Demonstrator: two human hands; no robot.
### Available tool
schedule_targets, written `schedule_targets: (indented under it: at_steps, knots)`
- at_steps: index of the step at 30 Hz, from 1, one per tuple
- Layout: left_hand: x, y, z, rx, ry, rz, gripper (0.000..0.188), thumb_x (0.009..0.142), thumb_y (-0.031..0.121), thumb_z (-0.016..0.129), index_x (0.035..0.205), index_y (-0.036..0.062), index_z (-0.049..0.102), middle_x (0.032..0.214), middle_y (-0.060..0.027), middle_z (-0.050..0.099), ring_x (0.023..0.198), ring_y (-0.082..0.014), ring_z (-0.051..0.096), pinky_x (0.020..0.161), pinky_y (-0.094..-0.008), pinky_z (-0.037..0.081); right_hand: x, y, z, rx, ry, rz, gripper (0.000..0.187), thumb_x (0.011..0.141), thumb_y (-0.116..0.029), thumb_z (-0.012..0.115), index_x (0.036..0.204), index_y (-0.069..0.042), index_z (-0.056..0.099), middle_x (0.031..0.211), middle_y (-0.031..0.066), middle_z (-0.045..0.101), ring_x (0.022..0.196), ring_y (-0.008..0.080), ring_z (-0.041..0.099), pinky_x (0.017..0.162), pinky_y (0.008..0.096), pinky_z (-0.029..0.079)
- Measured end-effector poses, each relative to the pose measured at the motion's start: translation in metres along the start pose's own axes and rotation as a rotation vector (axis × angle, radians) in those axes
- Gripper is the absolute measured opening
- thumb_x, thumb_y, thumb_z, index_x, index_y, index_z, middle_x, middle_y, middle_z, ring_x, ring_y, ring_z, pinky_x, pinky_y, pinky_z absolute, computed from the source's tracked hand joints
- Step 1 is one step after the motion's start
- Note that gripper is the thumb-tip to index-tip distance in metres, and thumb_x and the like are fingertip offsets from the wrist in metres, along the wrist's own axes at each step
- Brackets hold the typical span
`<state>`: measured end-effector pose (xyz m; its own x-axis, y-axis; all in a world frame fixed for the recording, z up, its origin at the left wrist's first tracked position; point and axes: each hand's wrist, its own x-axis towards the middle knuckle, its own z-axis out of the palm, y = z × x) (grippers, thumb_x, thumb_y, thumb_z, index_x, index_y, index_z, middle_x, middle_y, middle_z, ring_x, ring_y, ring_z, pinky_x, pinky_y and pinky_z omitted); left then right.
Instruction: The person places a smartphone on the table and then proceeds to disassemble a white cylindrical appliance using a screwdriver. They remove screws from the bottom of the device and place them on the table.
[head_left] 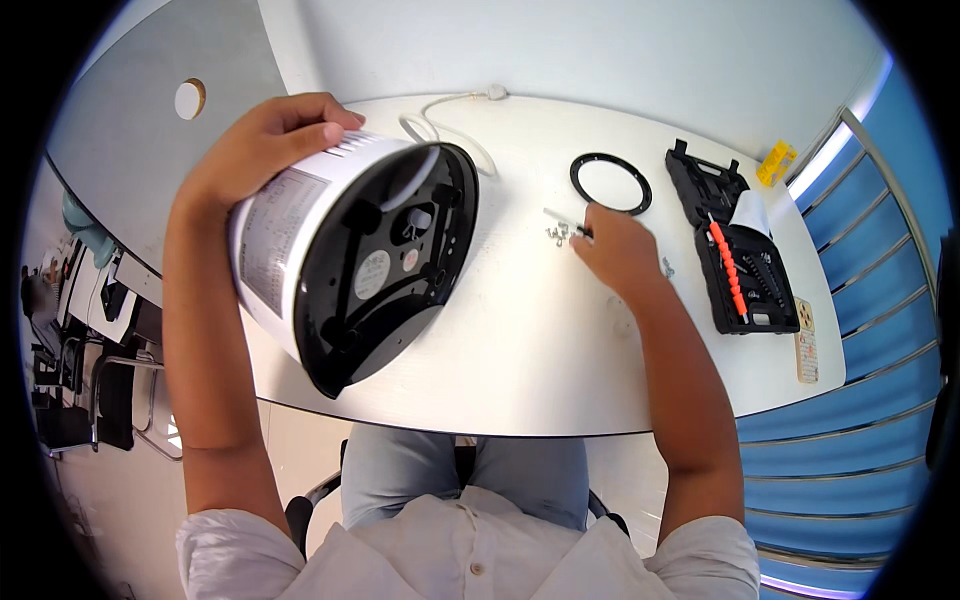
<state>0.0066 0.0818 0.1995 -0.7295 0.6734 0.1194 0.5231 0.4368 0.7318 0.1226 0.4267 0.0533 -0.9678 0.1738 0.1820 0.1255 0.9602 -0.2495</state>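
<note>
A white electrical appliance [262, 246] lies tipped on its side at the left of the table, its black underside [400, 235] turned towards the right. Over its upper side, near the vent slots, my left hand [275, 140] is curled and holds it steady. Further right, my right hand [615, 245] is closed around a thin tool with a pale shaft [563, 215] and a dark part; most of it is hidden by the fingers. Several small screws [558, 234] lie in a loose pile just left of that hand. Beyond the hand rests a black ring [611, 182].
An open black tool case [735, 270] with an orange flexible shaft [727, 268] lies at the right. A remote control [806, 340] and a yellow object [776, 163] are near it. A pale power cord [440, 103] runs behind the appliance. Metal railings [870, 270] stand beyond the right edge.
</note>
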Motion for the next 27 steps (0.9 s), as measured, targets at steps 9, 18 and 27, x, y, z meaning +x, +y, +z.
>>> schedule_targets:
  at_steps: [9, 18, 27]
  knots:
    - [-0.009, -0.001, 0.001, 0.051, 0.070, 0.100, 0.047, 0.083, 0.043, 0.065, 0.107, 0.0027, 0.068, 0.117, -0.0127, 0.065, 0.102, -0.0197, 0.061, 0.092, -0.0260, 0.044, -0.017, -0.007, -0.027, 0.726, -0.107, -0.390, 0.023, 0.081, -0.005, 0.056, 0.104, -0.002, 0.062, 0.068, 0.0062, 0.054, 0.064, 0.0130, 0.050, 0.060, 0.0276, 0.040]
    - [-0.017, 0.002, 0.000, -0.002, 0.050, 0.016, 0.047, 0.082, 0.041, 0.067, 0.106, 0.0005, 0.065, 0.125, -0.0168, 0.059, 0.113, -0.0230, 0.057, 0.100, -0.0298, 0.041, -0.018, -0.033, -0.004, 0.481, -0.275, -0.300, 0.020, 0.090, -0.023, 0.054, 0.091, -0.005, 0.061, 0.076, 0.0125, 0.063, 0.071, 0.0311, 0.060, 0.066, 0.0411, 0.046]
    - [-0.020, 0.002, 0.003, -0.004, 0.055, 0.033, 0.048, 0.084, 0.041, 0.066, 0.107, -0.0004, 0.064, 0.126, -0.0176, 0.058, 0.113, -0.0236, 0.056, 0.100, -0.0295, 0.041, -0.021, -0.043, 0.012, 0.428, -0.240, -0.299, 0.017, 0.091, -0.020, 0.051, 0.090, -0.004, 0.058, 0.078, 0.0140, 0.062, 0.077, 0.0332, 0.060, 0.068, 0.0444, 0.046]
